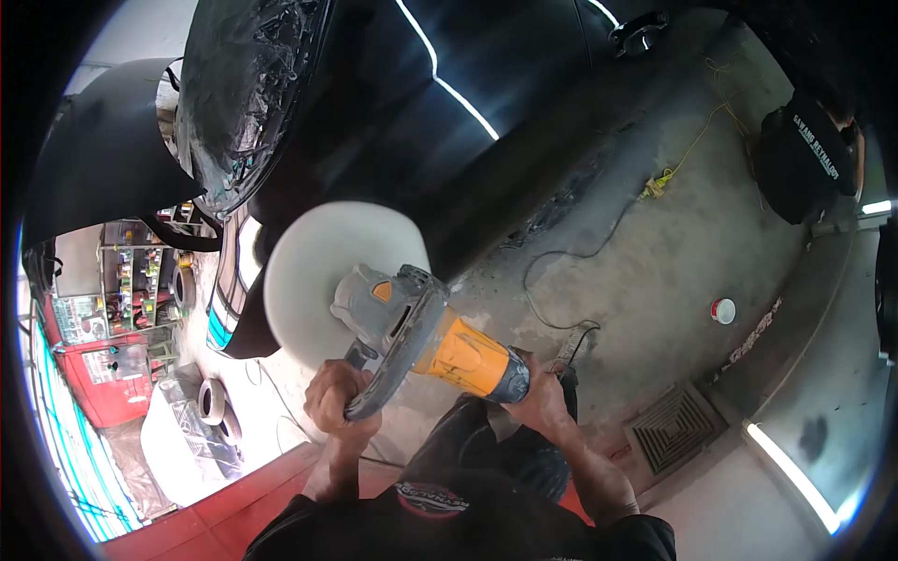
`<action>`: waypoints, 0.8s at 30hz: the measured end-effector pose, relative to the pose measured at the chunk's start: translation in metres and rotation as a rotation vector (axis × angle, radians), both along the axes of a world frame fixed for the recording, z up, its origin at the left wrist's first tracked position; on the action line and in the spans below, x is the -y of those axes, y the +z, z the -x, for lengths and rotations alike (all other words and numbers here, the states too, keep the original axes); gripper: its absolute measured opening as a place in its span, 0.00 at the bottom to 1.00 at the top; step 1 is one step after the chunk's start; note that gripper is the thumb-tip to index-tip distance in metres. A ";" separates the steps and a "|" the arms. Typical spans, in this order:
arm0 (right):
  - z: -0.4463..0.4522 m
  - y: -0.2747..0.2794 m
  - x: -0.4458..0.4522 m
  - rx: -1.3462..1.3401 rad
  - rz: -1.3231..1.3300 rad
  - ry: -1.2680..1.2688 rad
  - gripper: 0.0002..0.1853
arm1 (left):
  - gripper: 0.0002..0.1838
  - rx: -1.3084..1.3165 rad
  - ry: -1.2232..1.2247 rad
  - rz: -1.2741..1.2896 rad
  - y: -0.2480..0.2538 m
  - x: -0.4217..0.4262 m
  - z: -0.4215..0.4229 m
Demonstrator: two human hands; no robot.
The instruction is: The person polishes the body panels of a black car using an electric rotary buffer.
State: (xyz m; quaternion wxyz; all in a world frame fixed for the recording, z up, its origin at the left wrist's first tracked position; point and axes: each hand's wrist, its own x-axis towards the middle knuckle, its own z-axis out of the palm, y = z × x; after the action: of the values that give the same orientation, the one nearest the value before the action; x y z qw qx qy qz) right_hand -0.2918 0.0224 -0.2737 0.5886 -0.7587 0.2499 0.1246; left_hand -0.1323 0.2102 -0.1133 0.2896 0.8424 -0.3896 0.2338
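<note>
A yellow and grey power polisher [465, 356] with a large white round pad [313, 271] is held in front of my body. My left hand [340, 400] is wrapped round its grey handle, below the pad. At the rear end of the yellow body, my right hand [543, 397] grips the dark end cap. The pad lies beside the lower side of a glossy black car body [374, 122]; whether they touch I cannot tell. A dark cord [547, 323] runs across the floor.
A person in a black shirt [800, 159] is at the upper right. A yellow connector [657, 185], a white tub [723, 310] and a floor grate [675, 427] are on the right. Shelves [136, 271] and tires [212, 400] stand at left.
</note>
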 end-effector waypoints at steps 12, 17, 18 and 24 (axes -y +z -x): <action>0.005 -0.064 0.080 0.212 -0.050 -0.491 0.39 | 0.08 -0.042 -0.425 -0.082 -0.041 0.211 -0.059; -0.006 -0.112 0.114 0.140 -0.336 -0.682 0.35 | 0.11 -0.033 -0.520 -0.207 -0.098 0.322 -0.072; -0.007 -0.111 0.118 0.064 -0.440 -0.719 0.35 | 0.12 -0.045 -0.517 -0.243 -0.109 0.326 -0.068; 0.038 -0.179 0.053 0.023 -0.727 -0.708 0.38 | 0.11 -0.161 -0.511 -0.428 -0.182 0.305 -0.041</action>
State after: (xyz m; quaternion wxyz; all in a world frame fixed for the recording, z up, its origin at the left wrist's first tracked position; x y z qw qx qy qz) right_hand -0.3295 -0.0304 -0.4529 0.8234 -0.3749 0.4258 -0.0122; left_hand -0.0918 -0.0952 -0.2956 0.1854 0.7751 -0.6040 -0.0005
